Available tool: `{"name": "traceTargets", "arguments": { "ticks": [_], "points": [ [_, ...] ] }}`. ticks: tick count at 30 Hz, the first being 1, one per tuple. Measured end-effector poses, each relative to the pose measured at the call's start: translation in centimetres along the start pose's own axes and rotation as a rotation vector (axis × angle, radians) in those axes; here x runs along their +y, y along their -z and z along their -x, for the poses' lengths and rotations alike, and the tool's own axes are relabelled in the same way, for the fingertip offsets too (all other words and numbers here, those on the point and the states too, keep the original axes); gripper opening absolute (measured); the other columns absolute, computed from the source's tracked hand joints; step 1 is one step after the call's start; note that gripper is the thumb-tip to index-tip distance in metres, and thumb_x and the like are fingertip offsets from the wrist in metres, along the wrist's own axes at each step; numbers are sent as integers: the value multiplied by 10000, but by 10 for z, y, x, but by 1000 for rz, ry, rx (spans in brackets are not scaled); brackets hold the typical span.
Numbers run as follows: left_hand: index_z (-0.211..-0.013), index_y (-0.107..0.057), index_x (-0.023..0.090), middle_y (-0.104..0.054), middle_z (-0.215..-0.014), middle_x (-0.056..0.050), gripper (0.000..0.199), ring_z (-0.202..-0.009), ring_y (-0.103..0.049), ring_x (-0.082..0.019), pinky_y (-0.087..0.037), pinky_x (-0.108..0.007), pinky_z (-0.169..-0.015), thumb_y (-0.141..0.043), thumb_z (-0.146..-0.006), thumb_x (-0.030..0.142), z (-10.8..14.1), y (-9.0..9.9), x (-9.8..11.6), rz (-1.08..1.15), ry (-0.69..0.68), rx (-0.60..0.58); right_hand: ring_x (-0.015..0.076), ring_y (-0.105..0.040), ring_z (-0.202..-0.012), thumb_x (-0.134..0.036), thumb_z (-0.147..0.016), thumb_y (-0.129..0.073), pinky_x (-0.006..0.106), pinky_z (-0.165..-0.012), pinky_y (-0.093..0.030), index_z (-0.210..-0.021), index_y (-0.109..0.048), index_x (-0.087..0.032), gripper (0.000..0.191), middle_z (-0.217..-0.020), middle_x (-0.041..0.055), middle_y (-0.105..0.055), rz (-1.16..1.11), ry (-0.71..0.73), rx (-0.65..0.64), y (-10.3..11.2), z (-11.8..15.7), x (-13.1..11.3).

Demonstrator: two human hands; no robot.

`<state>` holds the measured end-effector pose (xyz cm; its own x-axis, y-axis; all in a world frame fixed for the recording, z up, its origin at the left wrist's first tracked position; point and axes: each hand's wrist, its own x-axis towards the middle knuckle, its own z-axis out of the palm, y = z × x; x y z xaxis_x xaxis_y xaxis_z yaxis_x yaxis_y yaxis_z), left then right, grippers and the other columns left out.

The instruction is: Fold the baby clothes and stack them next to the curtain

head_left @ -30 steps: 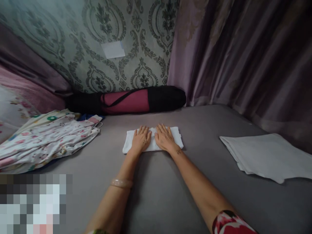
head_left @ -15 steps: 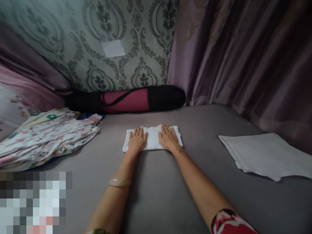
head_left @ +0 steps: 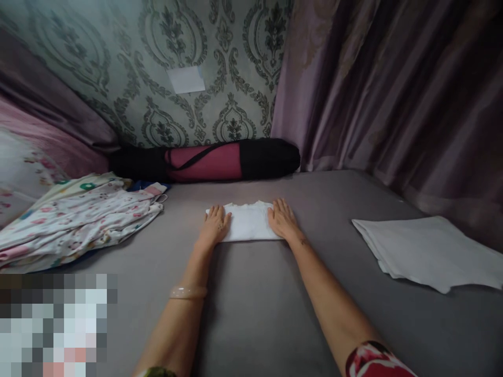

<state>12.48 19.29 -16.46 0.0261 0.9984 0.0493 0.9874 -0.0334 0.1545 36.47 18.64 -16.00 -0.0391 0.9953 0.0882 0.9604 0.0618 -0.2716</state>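
Observation:
A small white folded garment (head_left: 249, 222) lies flat on the grey bed sheet (head_left: 259, 293), its far edge uneven near the middle. My left hand (head_left: 215, 224) rests palm down on the garment's left end, fingers stretched out and pointing away from me. On the right end lies my right hand (head_left: 282, 217), also flat, with its fingers extended. Both hands cover the ends of the cloth, so its side edges are mostly hidden.
Patterned, crumpled clothes (head_left: 113, 209) are heaped at the left. A larger white folded cloth (head_left: 428, 251) lies at the right. Along the wall stretches a long black and maroon bag (head_left: 212, 161). Purple curtains (head_left: 334, 104) hang at the right.
My hands have slid apart, the left one leftward and the right one rightward, from the upper face of the white garment out to its ends.

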Motion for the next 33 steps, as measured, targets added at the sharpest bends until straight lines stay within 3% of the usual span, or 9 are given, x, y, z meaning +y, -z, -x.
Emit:
{"name": "traceTargets", "arguments": {
  "ticks": [6,11,15,19,23,26,33],
  "points": [
    [-1485,-271,53,-264,-1546,-160,665,-1437,-219,-282,-231,-426,-1152,-164,-977,468,-3,-3,-18,-12,54,-26,286,-189,-1432,-367,-977,-197,414,-1159,-154,-1469,-288,7,625,-1539,171,-274,25,-62,15,-7,-1,12],
    [-1487,-272,59,-269,-1544,-157,673,-1434,-223,-297,-234,-457,-1150,-174,-972,479,-1,-2,-20,-3,67,-33,277,-193,-1432,-370,-981,-201,411,-1157,-160,-1472,-287,-4,619,-1540,172,-272,26,-57,1,-9,-2,15],
    [-1436,-372,30,-284,-1530,-193,656,-1441,-187,-327,-169,-521,-1156,-200,-971,459,6,9,3,-39,106,95,306,-163,-1436,-366,-985,-228,492,-1147,-129,-1454,-336,-19,594,-1541,190,-257,39,-64,128,0,3,-2],
    [-1392,-435,19,-366,-1495,-191,635,-1431,-233,-301,-160,-484,-1169,-175,-980,427,14,11,47,-52,9,332,271,-133,-1446,-348,-988,-242,475,-1158,-75,-1453,-342,-38,568,-1552,170,-239,15,95,315,0,9,-36],
    [-1402,-416,9,-362,-1497,-191,606,-1431,-238,-288,-165,-459,-1174,-193,-979,381,21,-4,72,-21,-80,293,247,-173,-1438,-319,-981,-259,439,-1163,-83,-1438,-379,-50,544,-1539,157,-285,-4,199,252,-14,13,-56],
    [-1408,-396,-10,-351,-1496,-211,619,-1434,-227,-294,-178,-457,-1171,-199,-977,388,23,-13,71,23,-54,250,255,-179,-1435,-318,-979,-257,432,-1158,-109,-1433,-389,-51,543,-1536,164,-289,-9,180,202,-21,15,-57],
    [-1397,-399,-8,-375,-1480,-224,633,-1426,-242,-300,-188,-466,-1158,-185,-981,418,25,-18,69,37,-37,295,262,-197,-1428,-326,-982,-253,414,-1139,-170,-1424,-395,-44,543,-1527,173,-304,-17,149,199,-21,18,-56]
  ]
}}
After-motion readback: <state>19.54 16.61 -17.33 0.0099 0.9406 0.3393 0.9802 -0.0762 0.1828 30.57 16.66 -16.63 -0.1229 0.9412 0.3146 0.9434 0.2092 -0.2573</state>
